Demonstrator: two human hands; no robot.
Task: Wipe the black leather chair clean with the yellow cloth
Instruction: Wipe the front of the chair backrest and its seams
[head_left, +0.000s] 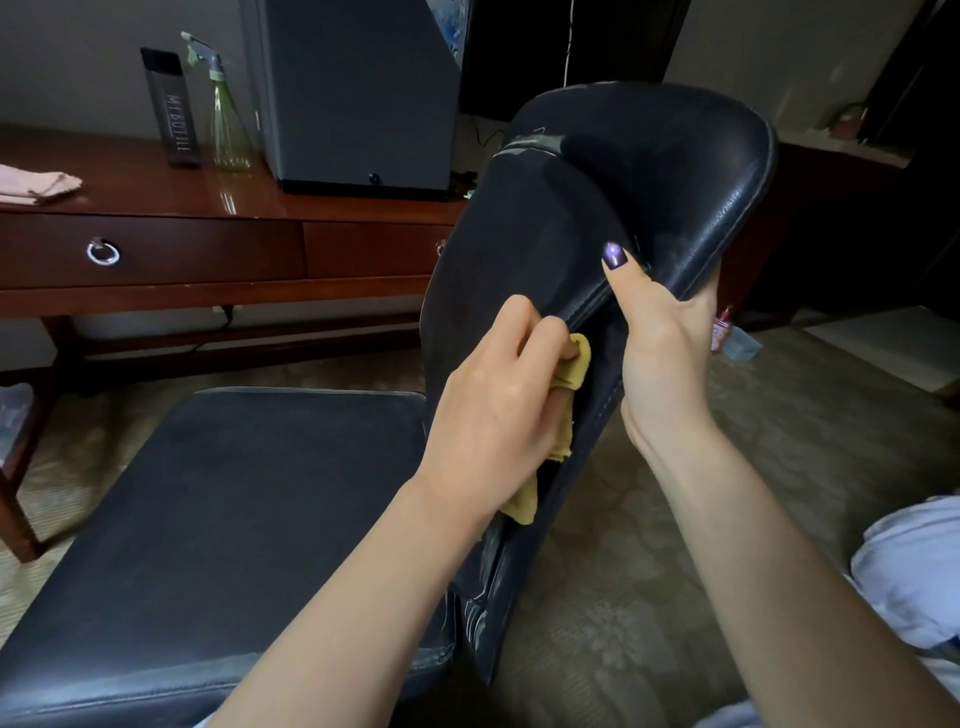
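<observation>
Beside the seat, the left hand (493, 405) bunches the yellow cloth (577, 370) against the backrest seam of the black leather chair (597, 197). The right hand (660, 343) grips the rim, steadying it. Wiping is underway; the next stroke probably belongs upward, toward the smeared top. Beyond, a spray bottle (228, 124) stands on the bench (156, 192).

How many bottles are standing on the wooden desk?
2. A dark bottle and a green spray bottle stand side by side on the desk, left of the grey box. The chair back may hide more of them.
</observation>
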